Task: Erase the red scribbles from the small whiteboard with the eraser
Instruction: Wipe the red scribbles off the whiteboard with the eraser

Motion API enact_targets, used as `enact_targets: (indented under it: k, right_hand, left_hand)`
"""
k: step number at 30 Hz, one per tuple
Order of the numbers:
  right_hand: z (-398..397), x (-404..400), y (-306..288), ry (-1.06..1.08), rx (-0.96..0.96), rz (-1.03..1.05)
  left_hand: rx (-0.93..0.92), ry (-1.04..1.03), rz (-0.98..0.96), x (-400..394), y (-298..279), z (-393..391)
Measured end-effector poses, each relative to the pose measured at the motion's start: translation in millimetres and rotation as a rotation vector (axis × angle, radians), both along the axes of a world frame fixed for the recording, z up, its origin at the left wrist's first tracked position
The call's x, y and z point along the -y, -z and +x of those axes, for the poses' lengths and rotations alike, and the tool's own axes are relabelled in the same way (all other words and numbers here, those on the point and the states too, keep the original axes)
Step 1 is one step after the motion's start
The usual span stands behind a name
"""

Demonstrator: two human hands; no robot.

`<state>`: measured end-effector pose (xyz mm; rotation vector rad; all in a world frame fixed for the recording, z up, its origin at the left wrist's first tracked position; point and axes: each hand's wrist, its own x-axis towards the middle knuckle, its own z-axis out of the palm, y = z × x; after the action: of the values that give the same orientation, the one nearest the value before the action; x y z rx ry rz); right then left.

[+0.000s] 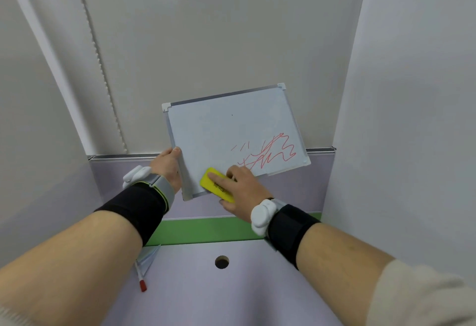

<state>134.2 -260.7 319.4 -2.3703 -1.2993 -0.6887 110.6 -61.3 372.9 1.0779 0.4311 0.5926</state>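
Head view: the left hand [167, 168] grips the left edge of the small whiteboard [219, 132], held up and tilted. The right hand [242, 191] presses the yellow eraser [215, 187] on its bottom edge. The red scribbles [268, 155] lie just right and above, nearest that hand.

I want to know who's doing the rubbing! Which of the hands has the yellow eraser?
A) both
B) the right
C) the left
B: the right hand presses the yellow eraser on the whiteboard, while the left hand grips the board's edge.
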Motion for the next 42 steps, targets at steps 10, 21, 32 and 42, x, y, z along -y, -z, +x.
enact_targets:
  k: [10, 21, 32, 42]
  right_hand:
    - [39.3, 46.0, -35.4, 0.386, -0.111, 0.199]
    - [59.9, 64.6, -36.9, 0.474, -0.137, 0.23]
    - [39.6, 17.2, -51.6, 0.306, -0.04, 0.186]
    - [43.9, 22.6, -68.3, 0.341, -0.056, 0.201]
  left_hand:
    - [-0.041, 0.005, 0.023, -13.2, 4.1, 2.4]
    - [-0.049, 0.001, 0.072, -21.1, 11.5, 4.8]
    - [-0.075, 0.038, 0.15, -8.1, 25.5, 8.4]
    - [-0.056, 0.08, 0.139, -9.7, 24.6, 9.6]
